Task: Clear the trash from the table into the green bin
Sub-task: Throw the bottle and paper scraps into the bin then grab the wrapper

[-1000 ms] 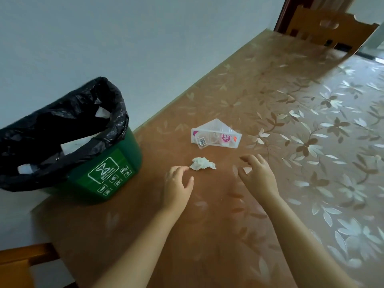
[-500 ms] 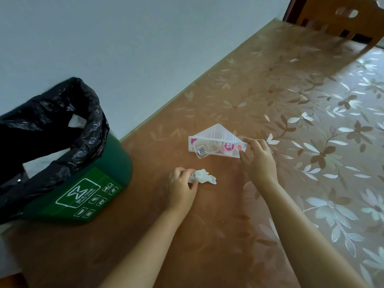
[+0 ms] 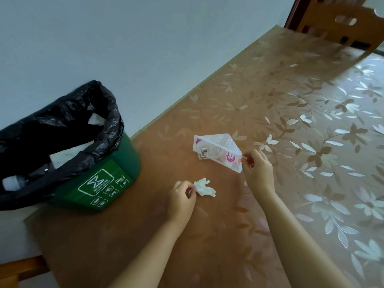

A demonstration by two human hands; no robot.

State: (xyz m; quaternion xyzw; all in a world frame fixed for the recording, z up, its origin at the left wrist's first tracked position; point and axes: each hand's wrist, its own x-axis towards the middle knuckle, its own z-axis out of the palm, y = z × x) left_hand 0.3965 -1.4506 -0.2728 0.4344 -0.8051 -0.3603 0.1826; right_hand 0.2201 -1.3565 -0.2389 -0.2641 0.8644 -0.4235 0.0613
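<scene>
White crumpled tissue (image 3: 204, 187) now pinched in left hand (image 3: 181, 199) grip & clear triangular sandwich pack (image 3: 218, 151) caught by right hand (image 3: 258, 170) at its corner, both barely off tabletop (image 3: 280, 125) vs 1 sec ago, so green bin (image 3: 108, 179) w/ black liner is next.

Bin (image 3: 108, 179) on table (image 3: 270, 104), far left corner; tissue (image 3: 204, 187) right of it; triangular package (image 3: 218, 151) behind tissue.

Home dining area. Long table (image 3: 270, 104) under a glossy brown floral-print cover, pushed against a plain pale wall (image 3: 145, 48). Carved wooden dining chair (image 3: 340, 26) at far end; small lined green bin (image 3: 116, 173) on tabletop.
</scene>
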